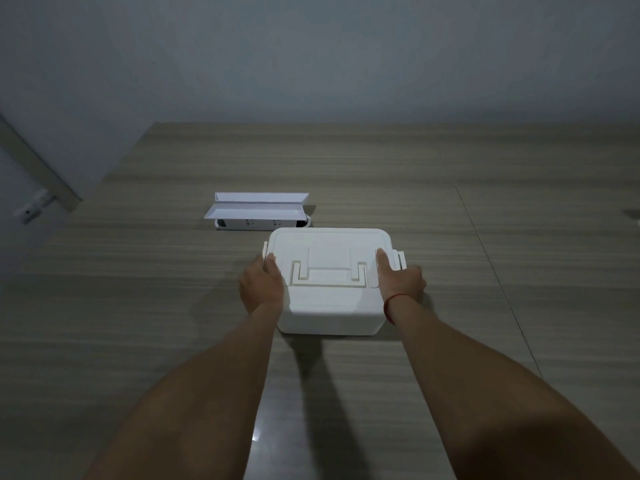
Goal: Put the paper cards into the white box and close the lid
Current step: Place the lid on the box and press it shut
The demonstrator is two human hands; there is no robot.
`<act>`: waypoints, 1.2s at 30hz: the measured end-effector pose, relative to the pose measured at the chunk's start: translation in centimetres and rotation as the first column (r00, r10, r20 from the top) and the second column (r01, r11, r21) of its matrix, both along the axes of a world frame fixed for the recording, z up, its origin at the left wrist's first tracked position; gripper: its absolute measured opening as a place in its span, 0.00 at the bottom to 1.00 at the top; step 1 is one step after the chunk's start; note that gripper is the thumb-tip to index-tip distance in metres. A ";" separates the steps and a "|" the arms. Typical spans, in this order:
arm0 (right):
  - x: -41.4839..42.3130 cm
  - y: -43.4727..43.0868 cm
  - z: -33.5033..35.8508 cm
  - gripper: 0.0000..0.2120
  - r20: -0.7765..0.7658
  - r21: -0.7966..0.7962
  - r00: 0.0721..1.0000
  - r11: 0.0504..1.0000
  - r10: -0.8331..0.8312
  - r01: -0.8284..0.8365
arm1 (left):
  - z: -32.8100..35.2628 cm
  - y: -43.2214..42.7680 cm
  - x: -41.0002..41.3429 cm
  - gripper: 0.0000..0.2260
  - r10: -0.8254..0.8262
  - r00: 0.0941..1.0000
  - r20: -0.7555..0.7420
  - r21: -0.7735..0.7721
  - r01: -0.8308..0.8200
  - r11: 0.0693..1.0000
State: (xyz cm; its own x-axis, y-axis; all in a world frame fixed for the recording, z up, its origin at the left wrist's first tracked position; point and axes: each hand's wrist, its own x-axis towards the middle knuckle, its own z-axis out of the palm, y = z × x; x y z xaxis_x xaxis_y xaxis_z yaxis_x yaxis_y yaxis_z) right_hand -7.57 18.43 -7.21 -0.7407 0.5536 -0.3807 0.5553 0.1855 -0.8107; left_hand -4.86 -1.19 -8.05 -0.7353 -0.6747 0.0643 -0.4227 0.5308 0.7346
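Observation:
The white box [329, 306] stands on the wooden table with its lid [329, 242] lying flat on top and a folded handle in the lid's middle. My left hand [263, 285] grips the box's left side, thumb on the lid near the left latch. My right hand [398, 280] grips the right side, thumb on the lid beside the right latch [400, 259]. A red string circles my right wrist. No paper cards are visible; the box's inside is hidden.
A white power strip box [258, 211] with an open flap sits just behind the white box to the left. The wooden table [485, 237] reaches a grey wall at the back. A metal bar with a bracket [34, 202] is at far left.

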 end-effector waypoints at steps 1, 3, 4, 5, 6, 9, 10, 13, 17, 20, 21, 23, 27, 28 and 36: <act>0.0 0.0 0.0 0.32 -0.005 0.022 1.000 1.000 -0.001 0.002 | 0.0 0.0 0.0 0.17 -0.007 1.000 0.003 -0.024 0.007 1.000; 0.2 0.0 0.2 0.30 -0.018 0.071 1.000 0.997 0.001 0.000 | 0.0 0.0 0.0 0.17 -0.017 1.000 0.007 -0.056 0.017 0.998; 0.1 0.0 0.3 0.29 -0.028 0.103 1.000 0.995 0.009 -0.006 | -0.1 0.0 0.0 0.16 -0.019 1.000 0.004 -0.061 0.020 0.998; 0.1 -0.1 0.3 0.28 -0.039 0.135 0.999 0.991 0.021 -0.016 | -0.1 0.0 0.0 0.16 -0.022 1.000 -0.001 -0.063 0.022 0.998; 0.0 -0.2 0.5 0.27 -0.051 0.162 0.998 0.986 0.034 -0.025 | -0.1 0.0 0.0 0.16 -0.024 1.000 -0.005 -0.063 0.024 0.998; 0.0 -0.4 0.5 0.23 -0.081 0.224 0.995 0.974 0.063 -0.043 | -0.1 0.0 0.0 0.15 -0.023 1.000 -0.019 -0.054 0.022 0.998; 0.1 -0.5 0.5 0.21 -0.087 0.252 0.993 0.966 0.077 -0.053 | -0.2 0.0 0.0 0.15 -0.024 0.999 -0.021 -0.055 0.023 0.998; 0.1 -0.6 0.3 0.19 -0.096 0.322 0.988 0.943 0.123 -0.086 | -0.2 0.1 -0.1 0.15 -0.027 0.999 -0.025 -0.062 0.026 0.998; 0.0 -0.9 0.3 0.18 -0.091 0.366 0.985 0.924 0.149 -0.106 | -0.3 0.0 -0.1 0.15 -0.029 0.999 -0.023 -0.067 0.027 0.997; -0.1 -1.1 -0.3 0.16 -0.093 0.427 0.973 0.891 0.211 -0.152 | -0.4 0.0 -0.2 0.15 -0.030 0.999 -0.020 -0.069 0.028 0.997; -0.3 -1.1 -0.4 0.15 -0.099 0.432 0.971 0.889 0.217 -0.154 | -0.4 0.0 -0.3 0.15 -0.029 0.999 -0.024 -0.066 0.027 0.997; -0.9 -1.2 -0.5 0.14 -0.105 0.430 0.968 0.888 0.227 -0.162 | -0.4 -0.2 -0.8 0.15 -0.025 0.999 -0.033 -0.048 0.023 0.999; -2.4 -1.2 -0.4 0.13 -0.119 0.435 0.960 0.882 0.255 -0.180 | -0.4 -0.4 -2.1 0.15 -0.015 0.999 -0.046 -0.019 0.014 1.000; -2.7 -1.3 -0.5 0.13 -0.117 0.437 0.960 0.881 0.253 -0.179 | -0.4 -0.5 -2.4 0.15 -0.009 0.999 -0.047 -0.006 0.009 1.000; -3.2 -1.3 0.0 0.15 -0.077 0.394 0.960 0.893 0.269 -0.218 | 0.0 -1.0 -3.1 0.15 -0.045 0.999 0.020 0.039 0.044 0.998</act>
